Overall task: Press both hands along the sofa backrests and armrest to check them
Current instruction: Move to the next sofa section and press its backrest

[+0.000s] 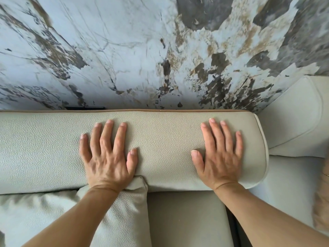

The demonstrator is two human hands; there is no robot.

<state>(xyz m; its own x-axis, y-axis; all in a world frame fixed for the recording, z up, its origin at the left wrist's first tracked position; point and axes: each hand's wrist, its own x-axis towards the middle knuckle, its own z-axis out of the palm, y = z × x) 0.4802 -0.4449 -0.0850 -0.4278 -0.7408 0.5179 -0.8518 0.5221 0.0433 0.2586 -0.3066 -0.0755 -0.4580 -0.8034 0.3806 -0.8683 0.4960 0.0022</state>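
Note:
A pale grey-green leather sofa backrest (163,139) runs across the middle of the view, with brown piping along its top edge. My left hand (108,157) lies flat on it left of centre, palm down, fingers spread. My right hand (220,157) lies flat in the same way near the backrest's right end. Neither hand holds anything. To the right, a second backrest section (299,118) of the same leather continues past a seam.
A loose leather cushion (124,220) leans against the backrest under my left forearm. The seat cushion (185,220) lies below. A marble-patterned wall (142,50) stands right behind the sofa. A furry tan object (321,202) shows at the right edge.

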